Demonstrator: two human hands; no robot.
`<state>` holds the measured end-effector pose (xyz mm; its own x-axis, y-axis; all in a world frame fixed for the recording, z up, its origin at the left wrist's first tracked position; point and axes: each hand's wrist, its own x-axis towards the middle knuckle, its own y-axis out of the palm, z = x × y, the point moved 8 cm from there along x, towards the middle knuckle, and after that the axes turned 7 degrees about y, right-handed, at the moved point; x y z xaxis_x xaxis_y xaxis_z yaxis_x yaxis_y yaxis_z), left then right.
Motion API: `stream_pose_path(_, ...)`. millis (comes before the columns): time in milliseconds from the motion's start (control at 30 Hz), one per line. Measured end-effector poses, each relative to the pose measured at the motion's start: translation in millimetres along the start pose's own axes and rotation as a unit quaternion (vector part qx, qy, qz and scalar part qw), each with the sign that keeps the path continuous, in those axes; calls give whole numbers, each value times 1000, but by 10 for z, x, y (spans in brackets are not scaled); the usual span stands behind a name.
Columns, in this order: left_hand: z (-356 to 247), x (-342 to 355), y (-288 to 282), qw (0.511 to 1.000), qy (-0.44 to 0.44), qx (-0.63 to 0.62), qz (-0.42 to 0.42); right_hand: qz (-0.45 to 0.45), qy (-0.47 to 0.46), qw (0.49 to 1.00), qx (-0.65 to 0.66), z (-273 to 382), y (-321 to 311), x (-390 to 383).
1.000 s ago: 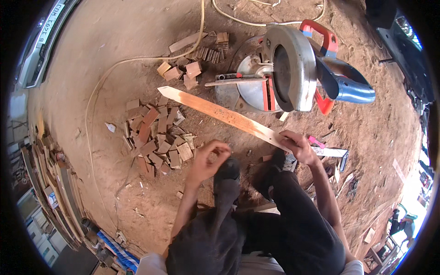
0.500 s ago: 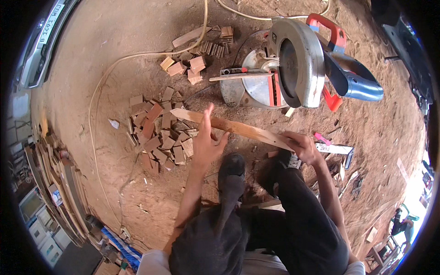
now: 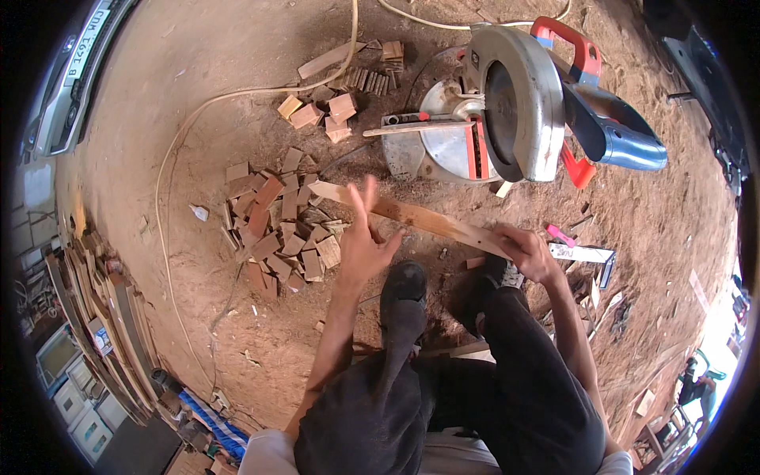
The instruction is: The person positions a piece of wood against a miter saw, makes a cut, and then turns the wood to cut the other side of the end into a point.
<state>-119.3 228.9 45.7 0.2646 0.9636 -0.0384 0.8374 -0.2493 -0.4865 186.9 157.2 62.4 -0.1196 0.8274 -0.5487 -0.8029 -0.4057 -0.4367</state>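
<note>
A long wooden strip with a pointed left end slants across in front of my knees, above the dirt floor. My right hand is closed around its right end. Near the pointed end, my left hand is raised with fingers spread apart, slightly blurred. Its fingers overlap the strip; whether they touch it I cannot tell. Beyond the strip stands a miter saw with a grey guard and a red and blue handle. A thin wooden stick lies across the saw's base.
Left of my hands lies a heap of small cut wood pieces, with more blocks behind it. A pale cable curves over the dirt. A square and a pink tool lie right. Long boards are stacked far left.
My left hand's fingers have spread into a wider V. The strip, still held in my right hand, has shifted slightly to the right. The whole view has moved a little.
</note>
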Motion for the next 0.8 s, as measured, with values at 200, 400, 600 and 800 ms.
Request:
stream_pose_path(200,-75,-4,-71,997,25,78,6,-16,-4,1000,-9,65,-14,-11)
stream_pose_path(400,-403,41,-62,944,223,241,24,-18,-5,1000,-2,33,-40,-26)
stream_pose_path(600,-171,46,-164,946,199,248,60,-8,-49,997,-60,158,-30,-32)
stream_pose_path(800,-153,113,-371,977,109,166,81,-103,-94,973,-183,241,-150,2)
